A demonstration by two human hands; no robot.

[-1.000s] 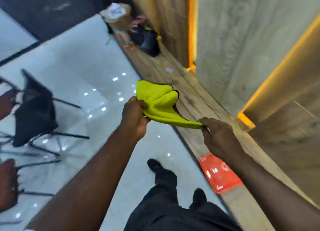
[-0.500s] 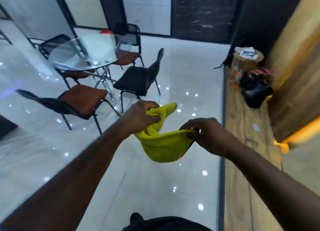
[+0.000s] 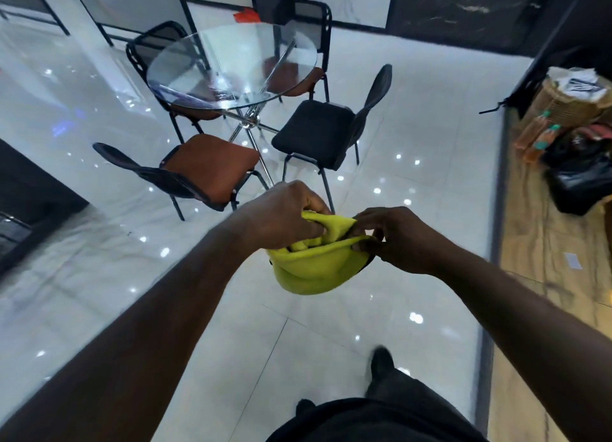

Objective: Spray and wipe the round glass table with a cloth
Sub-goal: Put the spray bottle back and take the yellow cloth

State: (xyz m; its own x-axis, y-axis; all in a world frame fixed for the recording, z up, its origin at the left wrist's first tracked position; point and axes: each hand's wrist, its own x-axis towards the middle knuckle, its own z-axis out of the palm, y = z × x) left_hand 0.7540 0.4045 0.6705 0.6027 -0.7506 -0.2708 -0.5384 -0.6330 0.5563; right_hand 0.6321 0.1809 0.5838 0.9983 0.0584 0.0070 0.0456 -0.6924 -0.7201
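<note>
Both hands hold the yellow cloth [image 3: 309,269] bunched at frame center, left hand [image 3: 284,214] gripping its top fold, right hand [image 3: 392,239] pinching the edge, likely folding a wiping pad, while the round glass table [image 3: 231,62] stands well apart, upper left.

Legible text: none. At 2 o'clock, printed sheet [image 3: 578,84] atop woven basket [image 3: 559,108]: dark markings, too blurred to read.

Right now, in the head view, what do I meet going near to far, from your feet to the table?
Near to far: shoe → cloth → brown chair → table.
</note>
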